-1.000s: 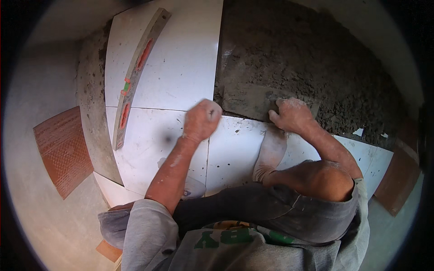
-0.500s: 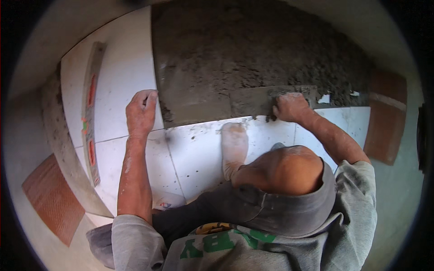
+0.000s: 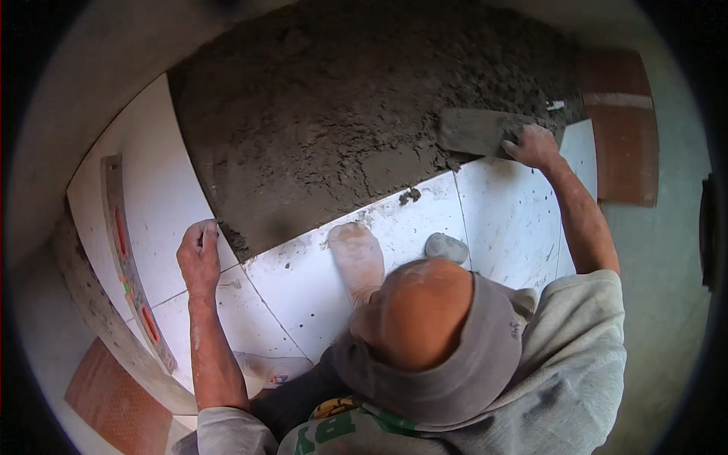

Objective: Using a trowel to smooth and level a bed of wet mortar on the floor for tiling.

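My right hand (image 3: pixel 535 146) is wrapped round the handle of a flat rectangular trowel (image 3: pixel 472 130). Its mortar-coated blade lies on the wet grey mortar bed (image 3: pixel 303 114), near the bed's right end and close to the edge of the laid tiles. The fingers hide most of the handle. My left hand (image 3: pixel 199 254) is curled closed over the white tile (image 3: pixel 148 144) at the left, beside the mortar's edge; I see nothing in it. Crumbs of mortar (image 3: pixel 410 196) lie on the near white tiles (image 3: pixel 292 284).
A spirit level (image 3: pixel 125 250) lies on the left tiles. My bare foot (image 3: pixel 358 254) stands on the near tiles, with a rounded grey object (image 3: pixel 447 248) to its right. Brown panels lie at the far right (image 3: pixel 623 144) and lower left (image 3: pixel 117 398).
My right hand has drawn the trowel to the right along the mortar. The whole view has shifted and turned; my left hand stays closed beside the mortar's left edge.
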Motion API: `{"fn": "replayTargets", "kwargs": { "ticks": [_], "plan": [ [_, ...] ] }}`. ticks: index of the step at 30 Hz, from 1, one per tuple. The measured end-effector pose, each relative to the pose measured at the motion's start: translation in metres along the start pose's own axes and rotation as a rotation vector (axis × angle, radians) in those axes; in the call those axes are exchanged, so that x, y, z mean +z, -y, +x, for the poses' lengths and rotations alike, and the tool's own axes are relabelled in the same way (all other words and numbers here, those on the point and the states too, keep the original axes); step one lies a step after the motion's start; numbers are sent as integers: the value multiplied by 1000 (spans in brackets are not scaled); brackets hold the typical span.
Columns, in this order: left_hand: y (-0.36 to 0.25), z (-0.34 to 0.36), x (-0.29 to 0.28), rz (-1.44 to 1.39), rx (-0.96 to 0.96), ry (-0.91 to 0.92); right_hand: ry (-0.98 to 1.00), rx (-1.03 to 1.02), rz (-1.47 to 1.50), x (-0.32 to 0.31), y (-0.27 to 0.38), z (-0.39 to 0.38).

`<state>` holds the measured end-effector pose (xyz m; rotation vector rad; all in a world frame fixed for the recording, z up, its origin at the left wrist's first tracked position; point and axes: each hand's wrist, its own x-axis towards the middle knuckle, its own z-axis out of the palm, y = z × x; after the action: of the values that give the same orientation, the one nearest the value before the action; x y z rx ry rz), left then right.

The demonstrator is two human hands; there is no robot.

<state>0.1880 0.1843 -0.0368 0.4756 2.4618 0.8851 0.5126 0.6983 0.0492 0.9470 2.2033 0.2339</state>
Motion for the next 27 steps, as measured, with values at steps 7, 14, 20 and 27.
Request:
{"fn": "replayTargets", "kwargs": {
  "ticks": [7,14,20,27],
  "plan": [
    [-32,-2,25,28,-18,134,153,-384,223,27,137,-67],
    [-33,10,35,3,4,164,-38,-15,194,41,57,-9],
    [-47,12,42,-2,11,170,46,-286,184,14,119,7],
    [-61,27,36,-13,167,185,-346,-190,260,29,75,10]
  ]
}}
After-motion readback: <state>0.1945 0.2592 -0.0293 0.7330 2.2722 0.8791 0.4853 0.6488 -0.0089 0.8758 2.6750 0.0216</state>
